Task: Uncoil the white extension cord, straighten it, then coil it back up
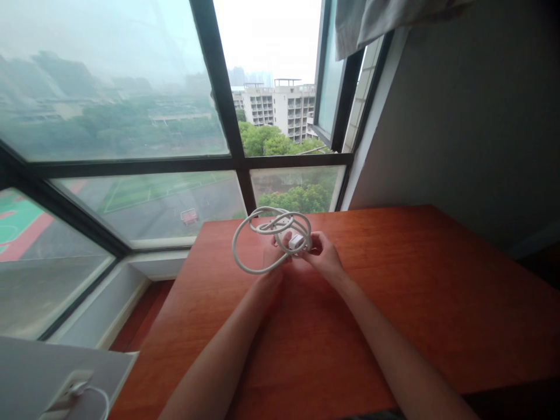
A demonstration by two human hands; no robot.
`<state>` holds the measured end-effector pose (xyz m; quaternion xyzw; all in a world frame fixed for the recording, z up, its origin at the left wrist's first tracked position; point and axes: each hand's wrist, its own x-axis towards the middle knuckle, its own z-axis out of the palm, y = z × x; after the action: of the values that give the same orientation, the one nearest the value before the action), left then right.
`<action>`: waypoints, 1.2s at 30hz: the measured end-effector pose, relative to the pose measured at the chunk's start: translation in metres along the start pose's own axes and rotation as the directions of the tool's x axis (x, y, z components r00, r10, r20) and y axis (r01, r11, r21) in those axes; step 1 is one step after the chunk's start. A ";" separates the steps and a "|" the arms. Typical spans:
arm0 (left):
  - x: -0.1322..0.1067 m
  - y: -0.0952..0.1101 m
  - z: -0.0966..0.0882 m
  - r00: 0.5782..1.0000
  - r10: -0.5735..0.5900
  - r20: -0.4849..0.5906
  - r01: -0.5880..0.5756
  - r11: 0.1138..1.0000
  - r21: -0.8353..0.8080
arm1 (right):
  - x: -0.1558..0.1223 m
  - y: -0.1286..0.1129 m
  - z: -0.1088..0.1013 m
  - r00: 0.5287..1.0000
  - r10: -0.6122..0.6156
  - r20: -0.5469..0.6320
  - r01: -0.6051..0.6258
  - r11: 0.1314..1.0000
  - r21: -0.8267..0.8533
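A white cable (255,270) hangs in loose, overlapping loops above the far part of the table. Among the loops is a blocky white plug (296,241), close to the fingers of both hands. My left hand (273,254) is closed around the bundle from the left, partly covered by the loops. From the right, my right hand (324,255) pinches the cable beside the plug, thumb and fingers bent toward each other. Behind the loops a pale flat part shows; its kind is hard to make out.
Under my arms lies a reddish-brown wooden table (420,291). Dark-framed windows (144,168) stand beyond it, one pane swung open. A grey curtain (371,23) hangs at upper right. At lower left, a white charger (79,389) sits in a wall socket.
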<state>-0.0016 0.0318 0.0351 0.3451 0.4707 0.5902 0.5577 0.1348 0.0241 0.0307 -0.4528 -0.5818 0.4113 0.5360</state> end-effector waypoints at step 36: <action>0.003 -0.005 -0.004 0.985 0.165 -0.051 -0.156 0.977 0.146 | -0.002 0.006 -0.007 0.959 0.262 0.104 -0.282 0.881 0.380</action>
<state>-0.0043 0.0339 0.0282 0.4018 0.4995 0.6088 0.4673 0.1420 0.0239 0.0252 -0.4034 -0.4318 0.6013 0.5379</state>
